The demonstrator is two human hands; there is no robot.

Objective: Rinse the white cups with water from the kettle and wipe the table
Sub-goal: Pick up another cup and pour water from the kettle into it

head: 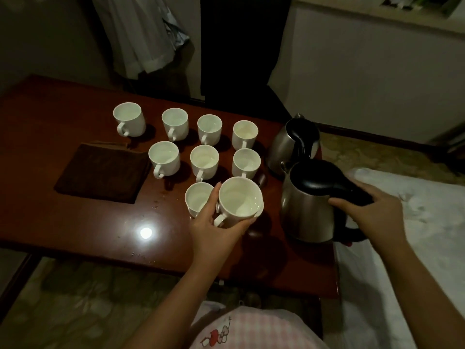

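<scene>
- Left grip (214, 222) curls round a white ceramic cup with a side handle (240, 201), thumb on the far side of the wall and fingers under the near side; the cup sits raised above the glossy dark red-brown wooden table (75, 227) and tips slightly toward the person.
- Right grip (377, 212) wraps the black plastic handle of a stainless steel electric kettle with a black lid (310, 205), which stands at the table's right edge, just beside the held cup.
- A second steel kettle with a black handle (293, 144) stands behind the first, close to it.
- Eight more white cups rest upright on the table: a far row of four (176, 123), a middle row of three (203, 161), and one nearest cup (197, 199) touching the left thumb side, partly hidden by the hand.
- A folded dark brown cloth (105, 172) lies flat to the left of the cups, just beside the middle row.
- Small water drops (156, 204) dot the table near the cloth's near corner.
- A bright lamp reflection (146, 233) shines on the table in front of the cups.
</scene>
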